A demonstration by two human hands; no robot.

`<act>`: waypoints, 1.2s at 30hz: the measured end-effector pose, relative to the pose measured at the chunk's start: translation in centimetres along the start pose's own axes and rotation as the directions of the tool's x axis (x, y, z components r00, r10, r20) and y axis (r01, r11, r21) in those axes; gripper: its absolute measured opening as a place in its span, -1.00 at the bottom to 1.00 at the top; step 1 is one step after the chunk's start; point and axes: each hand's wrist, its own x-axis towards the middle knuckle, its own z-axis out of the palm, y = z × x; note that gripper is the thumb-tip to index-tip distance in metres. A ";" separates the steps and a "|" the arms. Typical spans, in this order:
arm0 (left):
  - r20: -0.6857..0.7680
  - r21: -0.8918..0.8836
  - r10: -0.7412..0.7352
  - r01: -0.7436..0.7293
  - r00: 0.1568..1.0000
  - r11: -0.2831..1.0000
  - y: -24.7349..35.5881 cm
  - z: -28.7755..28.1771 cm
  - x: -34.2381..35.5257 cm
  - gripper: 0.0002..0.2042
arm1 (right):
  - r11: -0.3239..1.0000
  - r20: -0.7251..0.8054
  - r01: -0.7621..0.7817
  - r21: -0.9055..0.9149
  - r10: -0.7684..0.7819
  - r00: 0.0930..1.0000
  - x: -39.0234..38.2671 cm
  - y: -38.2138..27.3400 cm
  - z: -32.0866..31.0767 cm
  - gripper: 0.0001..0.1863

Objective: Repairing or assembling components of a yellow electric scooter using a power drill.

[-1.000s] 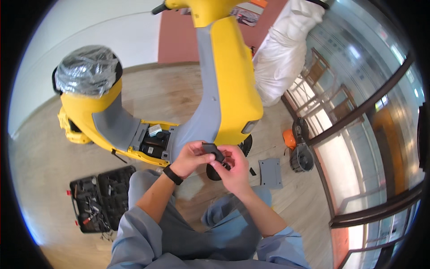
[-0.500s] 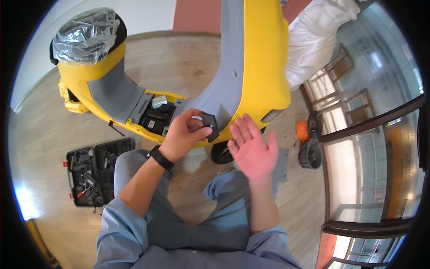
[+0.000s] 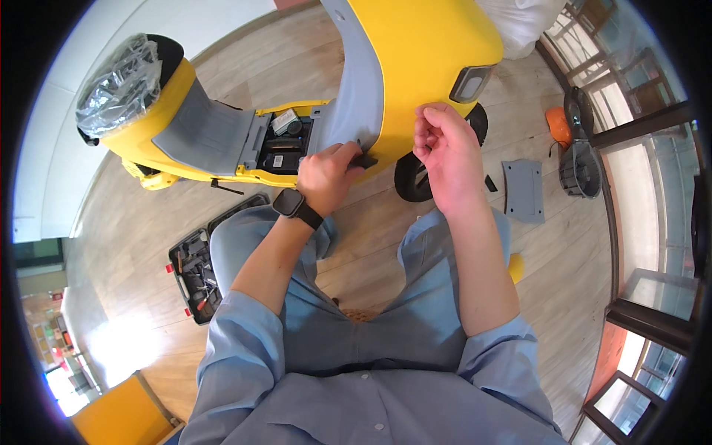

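A yellow and grey electric scooter stands in front of me. My left hand, wearing a black watch, is closed on a small flat black plastic piece, with the piece close to the lower grey inner panel. My right hand is raised beside the yellow front shell, below the lamp and above the front wheel. Its fingers are curled in, and whatever they may hold is hidden. Left of my left hand, the open floorboard compartment shows black parts and a silver-white box.
A black toolbox lies open beside my left leg. On the floor to the right lie a grey panel and a small black strip. Farther right are a dark basket and an orange object. Clear plastic wraps the seat.
My left hand has brought the black piece against or close to the grey panel. My right hand has gone from an open palm to curled fingers, nearer the lamp. The view has shifted.
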 end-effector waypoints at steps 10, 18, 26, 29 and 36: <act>-0.069 -0.050 -0.019 0.016 0.997 0.999 0.1 0.7 -0.1 -0.78 | 0.993 0.027 0.003 -0.120 0.000 1.000 -0.7 0.1 -0.1 -0.87; -0.171 -0.020 -0.062 0.059 0.983 0.998 0.3 1.0 0.4 -0.70 | 0.848 0.053 0.006 -0.530 0.026 0.998 -0.9 0.8 -0.4 -0.78; -0.149 0.030 -0.119 0.125 0.982 0.992 0.7 1.0 0.7 -0.69 | -0.147 0.217 0.220 -0.964 0.038 0.975 -0.8 7.3 -1.8 -0.76; -0.165 -0.004 -0.093 0.093 0.982 0.996 0.7 1.0 0.7 -0.69 | -0.081 0.176 0.172 -0.982 -0.053 0.983 0.0 9.2 -1.6 -0.73; -0.188 0.009 -0.081 0.085 0.979 0.996 0.0 1.4 0.8 -0.78 | 0.138 0.074 0.092 -0.986 -0.135 0.988 0.6 10.6 -1.4 -0.60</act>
